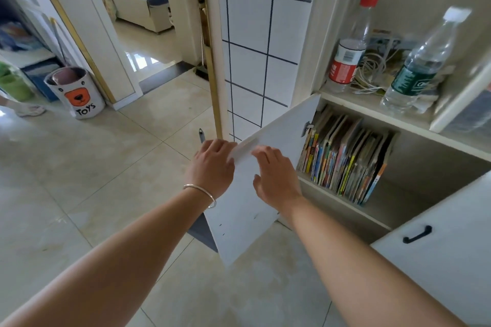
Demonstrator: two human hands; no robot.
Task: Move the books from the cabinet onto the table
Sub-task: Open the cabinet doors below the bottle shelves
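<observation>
The fingers [224,147] of the left hand [212,167] curl over the top edge of the open white cabinet door [255,194], gripping it near its free corner; a thin silver bangle [203,192] circles that wrist. The fingers [261,152] of the right hand [276,175] lie loosely spread and slightly bent against the door's inner face just below the same edge, with the thumb apart from them; whether they press or only touch cannot be told. The door swings out to the left from a hinge at the cabinet's left wall.

Behind it, the row of thin colourful books [345,162] stands upright and leaning in the lower compartment of the pale cream cabinet [398,125], packed against the left wall and reaching about halfway along the shelf; the right half of that shelf is bare. On the shelf above stand 2 clear plastic bottles: a red-capped bottle with a red label [348,56] at the left end and a white-capped bottle with a green label [417,71] toward the right, with a tangle of white cables [372,71] between them. A second white door with a black handle [417,233] stands at the lower right. Across the beige tiled floor [106,180], a white round bin marked TOYS [77,95] sits by the doorway.
</observation>
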